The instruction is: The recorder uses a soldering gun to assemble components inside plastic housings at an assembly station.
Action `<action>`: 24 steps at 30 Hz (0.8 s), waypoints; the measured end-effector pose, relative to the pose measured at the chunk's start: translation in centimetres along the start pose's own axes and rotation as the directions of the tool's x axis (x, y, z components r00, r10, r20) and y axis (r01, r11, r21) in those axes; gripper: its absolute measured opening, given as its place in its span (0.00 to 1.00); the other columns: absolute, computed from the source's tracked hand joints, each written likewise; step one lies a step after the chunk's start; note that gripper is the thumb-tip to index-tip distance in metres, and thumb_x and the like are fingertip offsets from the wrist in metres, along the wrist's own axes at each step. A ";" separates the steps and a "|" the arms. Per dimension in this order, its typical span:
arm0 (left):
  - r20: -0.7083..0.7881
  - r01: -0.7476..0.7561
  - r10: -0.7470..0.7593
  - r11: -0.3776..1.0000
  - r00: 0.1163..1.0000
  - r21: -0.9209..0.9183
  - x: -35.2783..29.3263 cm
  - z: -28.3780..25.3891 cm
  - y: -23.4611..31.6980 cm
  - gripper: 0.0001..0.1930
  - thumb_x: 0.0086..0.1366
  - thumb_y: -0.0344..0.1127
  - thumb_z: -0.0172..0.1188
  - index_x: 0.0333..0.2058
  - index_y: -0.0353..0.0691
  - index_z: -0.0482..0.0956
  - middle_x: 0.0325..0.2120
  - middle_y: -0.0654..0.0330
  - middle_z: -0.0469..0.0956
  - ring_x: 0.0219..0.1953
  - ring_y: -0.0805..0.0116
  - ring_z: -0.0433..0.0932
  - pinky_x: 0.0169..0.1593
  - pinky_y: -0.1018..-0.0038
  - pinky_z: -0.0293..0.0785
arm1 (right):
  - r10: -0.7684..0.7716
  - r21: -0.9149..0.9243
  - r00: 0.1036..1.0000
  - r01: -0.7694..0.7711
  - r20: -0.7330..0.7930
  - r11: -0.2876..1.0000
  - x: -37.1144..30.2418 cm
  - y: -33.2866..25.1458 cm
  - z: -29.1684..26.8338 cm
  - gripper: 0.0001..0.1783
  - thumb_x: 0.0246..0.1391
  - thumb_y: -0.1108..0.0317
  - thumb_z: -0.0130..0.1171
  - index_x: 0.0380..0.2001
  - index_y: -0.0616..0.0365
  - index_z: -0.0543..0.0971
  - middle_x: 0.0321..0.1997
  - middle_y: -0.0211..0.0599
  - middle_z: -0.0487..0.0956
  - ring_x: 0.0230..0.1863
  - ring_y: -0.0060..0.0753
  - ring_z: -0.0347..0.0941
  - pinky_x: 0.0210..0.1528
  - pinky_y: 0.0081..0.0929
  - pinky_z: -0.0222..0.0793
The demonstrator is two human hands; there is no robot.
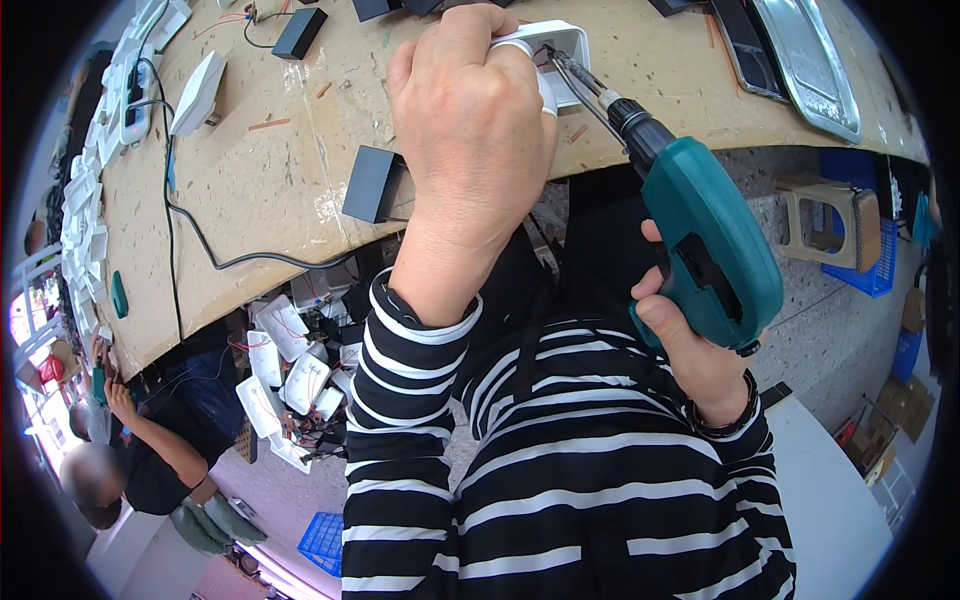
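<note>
My right hand (680, 340) grips a dark green soldering gun (715, 235) by its handle. The gun's thin metal tip reaches into an open white plastic housing (572, 45) at the far edge of my work area. Bent over that housing's left side is my left hand (475, 120), its fingers curled and closed on it. White bands show around the fingertips, and the back of the hand hides most of the grip. A bit of red wire shows by the tip. Left of my wrist lies a black rectangular box (372, 184) at the table edge.
The cardboard-covered table (270, 190) carries a black cable (215, 262), a white housing (199, 92), another black box (300, 34) and a metal tray (815, 65). White housings with wires (290, 370) pile up below left. A co-worker (160, 430) sits at left; a stool (828, 222) stands right.
</note>
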State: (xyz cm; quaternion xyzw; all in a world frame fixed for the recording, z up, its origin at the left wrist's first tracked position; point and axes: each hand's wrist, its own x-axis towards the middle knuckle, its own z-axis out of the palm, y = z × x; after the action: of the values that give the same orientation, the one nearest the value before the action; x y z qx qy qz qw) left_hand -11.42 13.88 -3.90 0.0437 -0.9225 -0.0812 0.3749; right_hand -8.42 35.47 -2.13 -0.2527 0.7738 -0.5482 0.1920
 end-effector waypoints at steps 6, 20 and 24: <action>-0.006 -0.008 0.008 1.000 1.000 -0.014 0.1 -0.1 0.0 0.05 0.44 0.25 0.59 0.24 0.33 0.80 0.32 0.61 0.76 0.33 0.63 0.74 0.42 0.70 0.67 | -0.040 -0.068 0.999 0.040 0.002 0.997 0.0 0.2 0.0 0.30 0.47 0.74 0.62 0.54 0.63 0.65 0.51 0.49 0.72 0.35 0.24 0.74 0.38 0.20 0.72; -0.007 0.001 -0.001 1.000 1.000 -0.013 0.1 0.0 0.0 0.07 0.43 0.24 0.58 0.24 0.33 0.80 0.32 0.61 0.76 0.34 0.63 0.74 0.43 0.70 0.66 | -0.042 0.089 0.999 0.042 -0.006 0.995 -0.7 0.6 0.2 0.32 0.47 0.73 0.62 0.56 0.62 0.63 0.54 0.49 0.69 0.37 0.23 0.73 0.39 0.21 0.73; -0.003 -0.011 0.011 1.000 1.000 0.003 0.0 -0.1 -0.1 0.07 0.43 0.24 0.58 0.24 0.33 0.80 0.32 0.61 0.76 0.34 0.63 0.74 0.43 0.70 0.66 | -0.044 0.103 0.999 0.045 -0.008 0.994 -0.7 0.5 0.3 0.32 0.47 0.73 0.62 0.56 0.62 0.63 0.54 0.48 0.69 0.37 0.23 0.73 0.39 0.20 0.73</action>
State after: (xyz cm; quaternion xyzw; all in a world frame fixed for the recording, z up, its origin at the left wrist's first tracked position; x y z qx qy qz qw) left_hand -11.33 13.79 -3.82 0.0391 -0.9222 -0.0776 0.3767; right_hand -7.79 35.75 -2.70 -0.2581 0.7392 -0.5923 0.1901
